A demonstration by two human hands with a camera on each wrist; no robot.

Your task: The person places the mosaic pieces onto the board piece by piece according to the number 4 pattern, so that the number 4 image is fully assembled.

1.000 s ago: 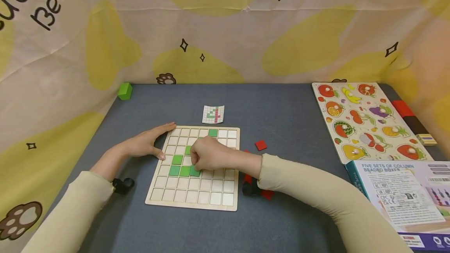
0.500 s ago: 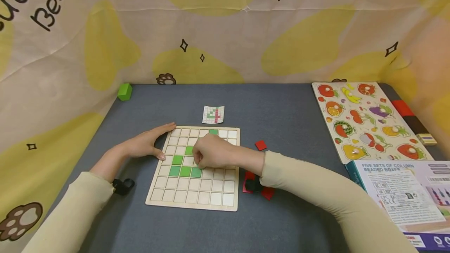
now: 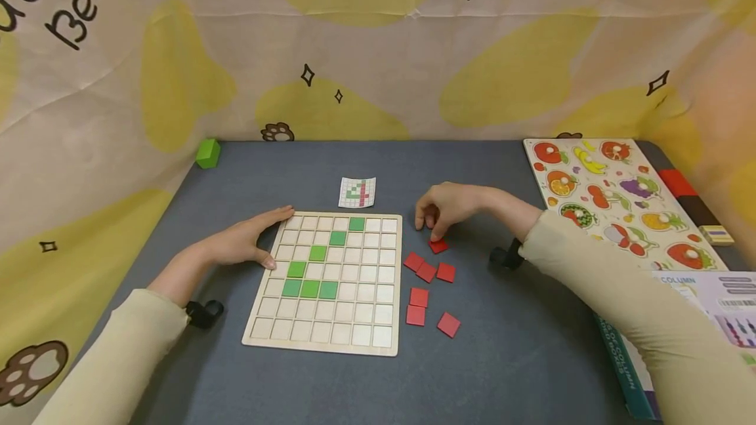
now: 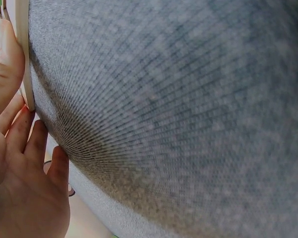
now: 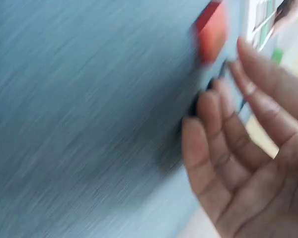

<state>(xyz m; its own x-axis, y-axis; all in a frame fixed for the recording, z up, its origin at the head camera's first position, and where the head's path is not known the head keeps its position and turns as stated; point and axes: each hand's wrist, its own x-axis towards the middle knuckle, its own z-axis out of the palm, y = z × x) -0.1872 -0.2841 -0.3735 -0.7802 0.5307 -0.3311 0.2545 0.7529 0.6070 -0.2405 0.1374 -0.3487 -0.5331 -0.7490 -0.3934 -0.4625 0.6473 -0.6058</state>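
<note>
A square wooden grid board lies on the dark table with several green tiles in its cells. At its left side my left hand rests with fingers extended, the thumb over the edge and fingertips near the back corner. In the left wrist view the thumb lies against the board's edge. My right hand hovers right of the board, its fingertips right at the farthest red tile. The right wrist view is blurred; a red tile shows beyond its loosely bent fingers, with nothing between them and the thumb.
More red tiles lie scattered along the board's right side. A small pattern card lies behind the board. At the right are a fruit puzzle board and a box, partly behind the right sleeve. A green block stands back left.
My right hand has left the middle of the board and moved right to the red tiles, uncovering green tiles in a diagonal. The left hand stays in place.
</note>
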